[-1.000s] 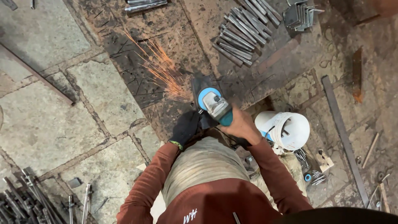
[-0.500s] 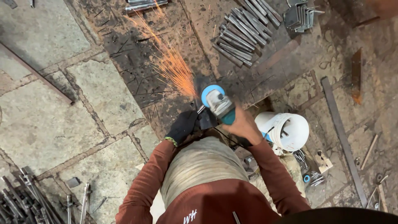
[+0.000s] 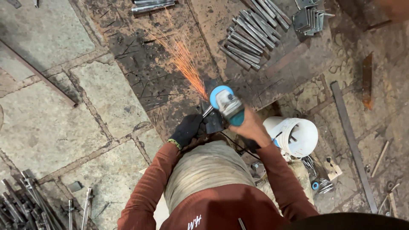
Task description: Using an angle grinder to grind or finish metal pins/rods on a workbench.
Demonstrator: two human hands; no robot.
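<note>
My left hand (image 3: 187, 130), in a black glove, grips a small dark metal piece (image 3: 213, 122) on the stone floor. My bare right hand (image 3: 252, 127) holds a teal angle grinder (image 3: 228, 105) whose blue-guarded disc presses on that piece. Orange sparks (image 3: 183, 64) shoot away from the disc toward the upper left. Both arms wear rust-brown sleeves, and my knees hide the floor right below the hands.
A white bucket (image 3: 294, 136) lies just right of my right arm. A pile of short steel bars (image 3: 251, 34) and stacked angle pieces (image 3: 313, 17) lie ahead. A long flat bar (image 3: 351, 140) lies at the right, and rods (image 3: 21, 204) at the bottom left.
The spark stream has narrowed and swung from fanning left to shooting farther away. The grinder has shifted slightly right. Both hands keep their grips.
</note>
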